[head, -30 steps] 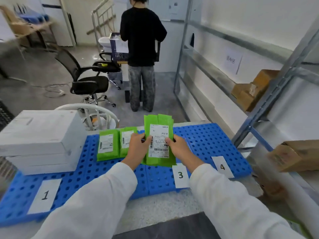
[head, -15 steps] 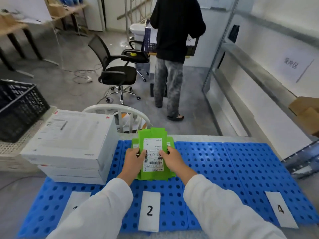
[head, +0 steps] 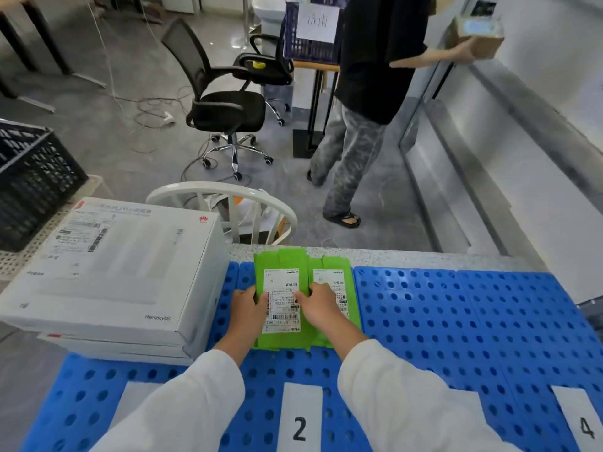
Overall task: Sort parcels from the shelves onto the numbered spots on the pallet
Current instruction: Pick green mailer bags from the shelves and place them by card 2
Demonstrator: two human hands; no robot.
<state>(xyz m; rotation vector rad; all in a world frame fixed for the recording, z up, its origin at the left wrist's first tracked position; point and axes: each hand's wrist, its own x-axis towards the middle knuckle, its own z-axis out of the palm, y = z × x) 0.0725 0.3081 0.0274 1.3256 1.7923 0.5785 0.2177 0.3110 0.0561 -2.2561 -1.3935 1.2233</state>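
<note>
Could end up crooked or slide off its neighbour: a green parcel (head: 281, 288), thin and slick-looking, pinched only at its side edges, with the left hand (head: 247, 313) curled round the left edge and the right hand (head: 321, 309) gripping the right edge, thumb on the white label. Sits low at the far part of the blue pallet (head: 456, 321), beyond the paper marked 2 (head: 300, 422), overlapping a second green parcel (head: 337, 285) just to its right. Cannot tell whether resting on that one or held just above it.

Likely causes of trouble: letting go unevenly and leaving a skewed pile, hiding the neighbour's label, or nudging it toward the pallet's far edge. Little room on the left, close to the stack of white boxes (head: 111, 272).

Lies flat, label up, long axis running straight away from the body, notched end farthest off. Well apart from the paper marked 4 (head: 585, 425).
</note>
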